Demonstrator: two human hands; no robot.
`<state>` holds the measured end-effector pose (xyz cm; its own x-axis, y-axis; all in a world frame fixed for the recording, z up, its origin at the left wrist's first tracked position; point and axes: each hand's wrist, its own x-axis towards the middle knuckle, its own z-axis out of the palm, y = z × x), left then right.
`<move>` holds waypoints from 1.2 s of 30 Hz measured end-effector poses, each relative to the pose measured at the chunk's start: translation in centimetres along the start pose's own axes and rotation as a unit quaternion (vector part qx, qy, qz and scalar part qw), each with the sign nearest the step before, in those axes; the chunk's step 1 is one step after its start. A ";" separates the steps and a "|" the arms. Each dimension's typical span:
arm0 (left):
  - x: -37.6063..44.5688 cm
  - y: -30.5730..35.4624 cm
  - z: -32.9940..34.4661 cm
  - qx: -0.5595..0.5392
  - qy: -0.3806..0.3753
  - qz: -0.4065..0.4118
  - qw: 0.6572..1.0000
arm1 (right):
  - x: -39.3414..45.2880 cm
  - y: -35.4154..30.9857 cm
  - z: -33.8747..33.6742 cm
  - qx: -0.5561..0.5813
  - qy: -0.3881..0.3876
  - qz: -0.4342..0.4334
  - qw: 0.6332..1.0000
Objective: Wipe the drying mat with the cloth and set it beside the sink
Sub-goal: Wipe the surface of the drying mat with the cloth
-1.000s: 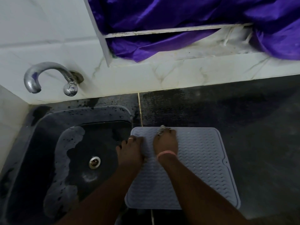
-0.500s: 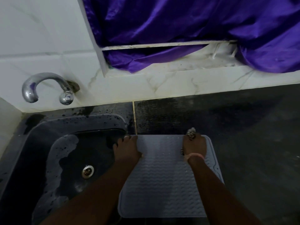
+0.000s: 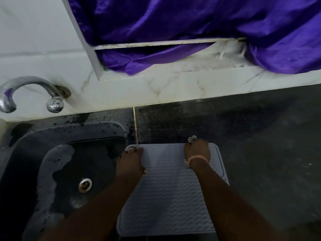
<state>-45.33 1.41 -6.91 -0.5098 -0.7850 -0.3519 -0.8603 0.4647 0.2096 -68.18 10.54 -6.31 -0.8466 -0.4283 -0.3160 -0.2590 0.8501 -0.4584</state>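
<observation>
Both hands, left hand and right hand, press down on the drying mat's far corners beside the sink; smoothing it flat seems wise, fingers' spread unclear.

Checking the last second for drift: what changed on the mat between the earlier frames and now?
The right hand slid from beside the left hand to the mat's far right corner; most of that move came first, little since. The left hand stayed at the far left corner by the sink. No grip was taken or released that I can see. The mat stays flat on the counter; no cloth is visible.
</observation>
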 end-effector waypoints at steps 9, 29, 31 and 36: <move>-0.8 -0.7 1.4 -0.035 0.068 -0.041 0.996 | -5.7 -6.1 6.0 0.008 -0.046 -0.070 0.996; -1.4 -2.7 2.6 -0.188 0.078 -0.140 0.969 | -8.8 -11.5 12.2 0.027 -0.178 -0.285 0.942; -1.7 -2.9 2.4 -0.233 0.059 -0.127 0.962 | -8.1 -11.4 11.8 0.014 -0.228 -0.331 0.915; -4.4 -5.5 3.2 -0.523 0.024 -0.213 0.825 | -7.7 -11.6 10.3 0.102 -0.245 -0.284 0.921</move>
<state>-38.34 3.59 -9.45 -0.1381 -0.8130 -0.5656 -0.4765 -0.4461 0.7576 -53.86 0.86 -7.13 -0.2762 -0.9161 -0.2906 -0.4605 0.3915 -0.7966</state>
